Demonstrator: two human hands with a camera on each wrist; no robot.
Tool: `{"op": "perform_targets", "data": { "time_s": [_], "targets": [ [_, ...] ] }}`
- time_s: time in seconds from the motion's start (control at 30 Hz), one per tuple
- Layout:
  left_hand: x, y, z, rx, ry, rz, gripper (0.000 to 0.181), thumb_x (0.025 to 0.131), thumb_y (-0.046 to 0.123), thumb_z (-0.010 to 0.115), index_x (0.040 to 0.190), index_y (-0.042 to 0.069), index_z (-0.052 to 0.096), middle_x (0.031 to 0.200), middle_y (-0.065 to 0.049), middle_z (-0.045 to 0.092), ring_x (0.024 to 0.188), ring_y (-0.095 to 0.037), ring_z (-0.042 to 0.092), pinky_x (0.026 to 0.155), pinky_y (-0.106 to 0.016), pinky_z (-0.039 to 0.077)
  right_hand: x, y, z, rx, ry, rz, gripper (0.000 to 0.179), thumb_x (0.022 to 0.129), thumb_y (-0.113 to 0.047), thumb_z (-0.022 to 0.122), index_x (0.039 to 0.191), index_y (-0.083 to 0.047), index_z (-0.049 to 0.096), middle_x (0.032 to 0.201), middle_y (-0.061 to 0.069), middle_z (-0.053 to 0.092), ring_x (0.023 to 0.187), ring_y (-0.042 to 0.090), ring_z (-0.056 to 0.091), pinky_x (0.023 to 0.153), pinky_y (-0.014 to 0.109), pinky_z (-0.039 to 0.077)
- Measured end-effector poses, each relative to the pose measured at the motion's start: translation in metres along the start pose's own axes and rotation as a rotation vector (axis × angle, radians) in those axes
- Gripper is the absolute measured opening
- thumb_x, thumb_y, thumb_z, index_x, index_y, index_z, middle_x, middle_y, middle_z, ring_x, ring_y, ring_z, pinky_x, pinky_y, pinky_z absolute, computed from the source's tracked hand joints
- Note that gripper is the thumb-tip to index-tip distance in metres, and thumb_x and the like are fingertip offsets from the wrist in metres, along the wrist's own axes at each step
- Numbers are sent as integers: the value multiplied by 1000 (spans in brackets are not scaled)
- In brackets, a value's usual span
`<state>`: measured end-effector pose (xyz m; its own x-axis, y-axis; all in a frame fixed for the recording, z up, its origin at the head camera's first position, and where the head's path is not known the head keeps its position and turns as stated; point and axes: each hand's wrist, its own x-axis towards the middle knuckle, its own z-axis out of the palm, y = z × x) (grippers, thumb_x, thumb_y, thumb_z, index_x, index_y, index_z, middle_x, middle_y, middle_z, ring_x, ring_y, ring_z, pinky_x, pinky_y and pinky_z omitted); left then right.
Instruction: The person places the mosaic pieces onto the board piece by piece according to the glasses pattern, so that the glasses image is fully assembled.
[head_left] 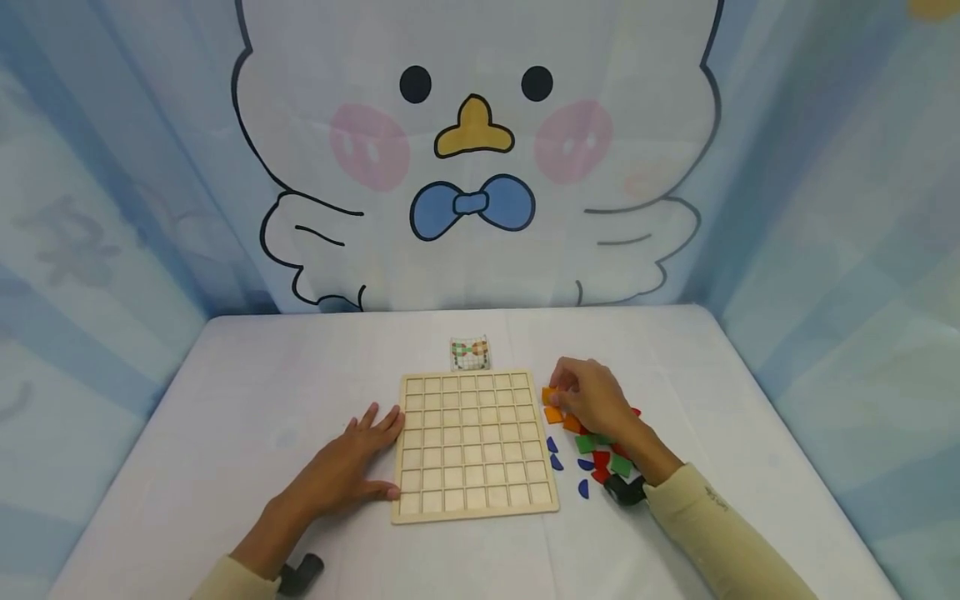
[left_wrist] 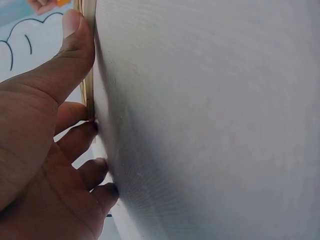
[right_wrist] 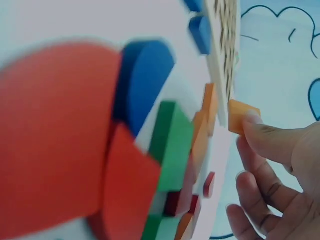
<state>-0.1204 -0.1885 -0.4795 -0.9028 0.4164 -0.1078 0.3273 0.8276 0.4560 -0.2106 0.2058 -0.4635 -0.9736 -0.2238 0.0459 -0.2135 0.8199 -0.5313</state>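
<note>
Right hand (head_left: pixel 592 397) pinching orange tile (right_wrist: pixel 237 115) at one edge | left hand (head_left: pixel 345 467) spread, touching board (head_left: pixel 471 435) along its left side | tile just beyond board's right edge, near loose pieces (head_left: pixel 601 459) | I'd brace board, lift wrist cam (head_left: pixel 626 490) clear of pieces

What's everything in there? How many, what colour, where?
Grid board: one, pale wood, central
Patterned card: one, multicoloured, beyond board
Orange pieces: 3+, orange, right of board
Semicircles: 4+, blue, right of board
Green pieces: 2+, green, right of board
Red pieces: several, red, right of board
Table: one, white, underneath
Curtains: count unclear, blue and white, behind and beside table
Cartoon bird: one, white, on back curtain
Sleeves: two, beige, lower left and right
Wrist devices: two, black, beside sleeves
Left grip: one hand, at board's left edge
Right grip: one hand, pinching an orange piece
</note>
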Motion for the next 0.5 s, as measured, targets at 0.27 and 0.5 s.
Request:
{"op": "perform_targets", "data": {
  "time_s": [0.27, 0.5],
  "targets": [
    [1, 1, -2, 4, -3, -10, 112, 77, 45, 91, 166, 10, 34, 174, -9, 28, 163, -46, 19, 128, -68, 28, -1, -16, 4, 106, -71, -36, 13, 93, -16, 84, 92, -18, 71, 89, -1, 67, 87, 18, 58, 81, 32, 51],
    [0, 3, -3, 8, 4, 13, 111, 77, 46, 91, 166, 8, 35, 174, -11, 30, 162, -47, 21, 129, -66, 27, -3, -20, 12, 84, -84, -46, 15, 92, -19, 85, 91, -20, 70, 86, -4, 66, 87, 17, 56, 80, 31, 48]
  ]
}}
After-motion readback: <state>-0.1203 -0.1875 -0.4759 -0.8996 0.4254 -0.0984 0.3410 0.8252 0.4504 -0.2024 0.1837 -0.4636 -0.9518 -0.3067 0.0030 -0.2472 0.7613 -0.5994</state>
